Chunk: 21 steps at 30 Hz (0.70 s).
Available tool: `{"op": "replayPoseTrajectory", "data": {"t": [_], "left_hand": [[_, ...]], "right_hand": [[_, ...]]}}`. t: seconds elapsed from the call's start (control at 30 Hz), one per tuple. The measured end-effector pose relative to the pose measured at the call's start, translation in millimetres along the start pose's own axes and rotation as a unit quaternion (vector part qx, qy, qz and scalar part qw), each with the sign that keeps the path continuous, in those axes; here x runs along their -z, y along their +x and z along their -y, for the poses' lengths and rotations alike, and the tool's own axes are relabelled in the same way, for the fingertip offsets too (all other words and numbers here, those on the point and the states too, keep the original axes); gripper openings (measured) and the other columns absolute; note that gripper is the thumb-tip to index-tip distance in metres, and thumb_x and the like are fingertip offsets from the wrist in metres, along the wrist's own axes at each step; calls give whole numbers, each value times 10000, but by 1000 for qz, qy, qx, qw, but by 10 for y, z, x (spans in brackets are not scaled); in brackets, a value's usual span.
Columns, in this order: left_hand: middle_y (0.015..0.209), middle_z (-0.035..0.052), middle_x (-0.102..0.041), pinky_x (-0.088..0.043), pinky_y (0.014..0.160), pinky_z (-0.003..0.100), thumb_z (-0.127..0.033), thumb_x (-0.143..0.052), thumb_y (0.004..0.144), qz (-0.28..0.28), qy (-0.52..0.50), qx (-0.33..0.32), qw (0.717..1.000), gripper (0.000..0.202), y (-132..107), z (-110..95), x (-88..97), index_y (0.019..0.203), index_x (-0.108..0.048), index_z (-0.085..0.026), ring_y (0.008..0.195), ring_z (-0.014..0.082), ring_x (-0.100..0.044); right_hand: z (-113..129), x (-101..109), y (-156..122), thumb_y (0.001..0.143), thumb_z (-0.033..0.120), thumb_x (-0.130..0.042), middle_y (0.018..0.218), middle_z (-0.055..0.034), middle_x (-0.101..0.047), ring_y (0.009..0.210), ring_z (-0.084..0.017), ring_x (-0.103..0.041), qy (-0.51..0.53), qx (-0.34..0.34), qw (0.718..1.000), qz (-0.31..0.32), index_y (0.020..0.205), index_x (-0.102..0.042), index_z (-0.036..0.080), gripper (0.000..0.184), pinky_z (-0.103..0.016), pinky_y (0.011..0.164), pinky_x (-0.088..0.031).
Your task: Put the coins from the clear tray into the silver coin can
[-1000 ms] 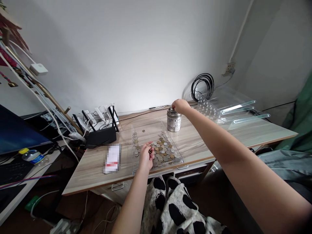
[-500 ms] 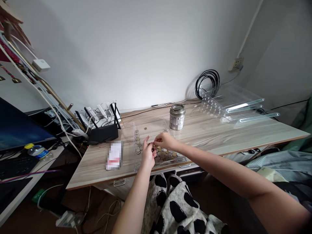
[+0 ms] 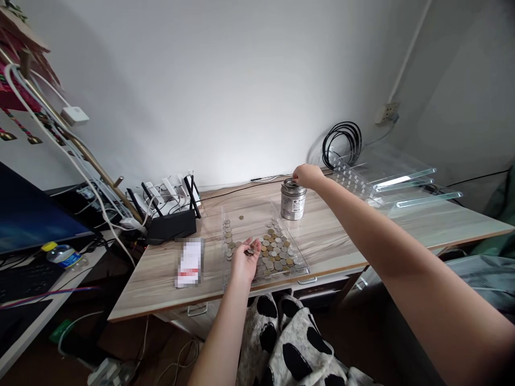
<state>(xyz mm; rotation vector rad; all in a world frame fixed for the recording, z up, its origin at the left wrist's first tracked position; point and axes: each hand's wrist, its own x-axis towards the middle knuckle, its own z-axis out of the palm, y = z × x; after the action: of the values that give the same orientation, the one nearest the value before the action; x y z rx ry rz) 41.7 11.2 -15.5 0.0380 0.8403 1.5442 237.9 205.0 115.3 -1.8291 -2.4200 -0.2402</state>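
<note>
My left hand (image 3: 244, 259) is cupped palm up over a clear plastic tray (image 3: 300, 273), with a few coins (image 3: 249, 251) in its curled fingers. Silver and gold coins (image 3: 277, 249) lie spread across the tray's right part, and more line its left edge. Just above the top of a metal tin (image 3: 293, 203), my right hand (image 3: 308, 176) has its fingers pinched together and pointing down. Whatever those fingertips hold is hidden. The tin stands upright on the desk behind the tray.
A black router (image 3: 172, 225) and a phone-shaped item (image 3: 189, 262), blurred out, are left of the tray. Clear acrylic shelves (image 3: 406, 182) and a coiled black cable (image 3: 341, 142) stand at the right back. A bottle (image 3: 66, 256) is on the left-hand desk.
My right hand has moved from beside my left hand, up and to the right, to the tin's top. My left hand stays over the tray with coins in it.
</note>
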Motion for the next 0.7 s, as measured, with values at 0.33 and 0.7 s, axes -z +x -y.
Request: {"op": "replayPoseTrajectory", "data": {"t": [0.33, 0.7], "left_hand": [[602, 29, -589, -277, 318, 109, -66, -455, 732, 85, 137, -72, 984, 197, -70, 43, -7, 910, -517, -124, 381, 37, -453], [548, 24, -551, -125, 273, 111, -141, -447, 727, 79, 130, -29, 988, 146, -18, 38, 0, 810, -554, -87, 306, 4, -323]], "right_hand": [[652, -173, -590, 783, 325, -435, 848, -89, -639, 726, -194, -564, 187, 85, 978, -43, 918, -636, 186, 279, -297, 605, -413], [1047, -378, -920, 714, 320, -533, 682, 10, -657, 588, -121, -551, 325, 137, 935, 38, 712, -680, 251, 162, -220, 523, -412]]}}
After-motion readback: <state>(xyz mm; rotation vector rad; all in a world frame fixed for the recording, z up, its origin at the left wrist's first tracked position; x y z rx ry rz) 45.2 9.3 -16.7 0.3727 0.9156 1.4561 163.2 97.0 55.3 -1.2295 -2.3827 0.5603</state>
